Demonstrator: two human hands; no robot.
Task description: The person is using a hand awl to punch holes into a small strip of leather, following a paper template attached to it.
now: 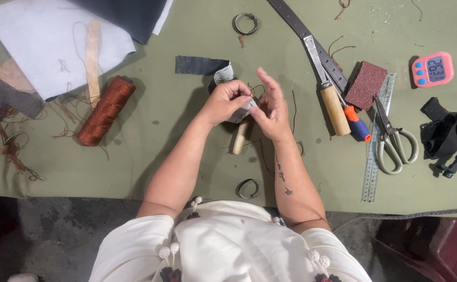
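Mid-stitch, by the look: left hand (227, 100) pinching grey strip (223, 73), right hand (270, 107) half-open, fingertips at it; spool (106, 110) idle on bench (186, 167).

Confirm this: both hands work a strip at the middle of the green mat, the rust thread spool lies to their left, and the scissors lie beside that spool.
Not quite. The head view shows the scissors at the right, beside the metal ruler, far from the thread spool. The rest holds.
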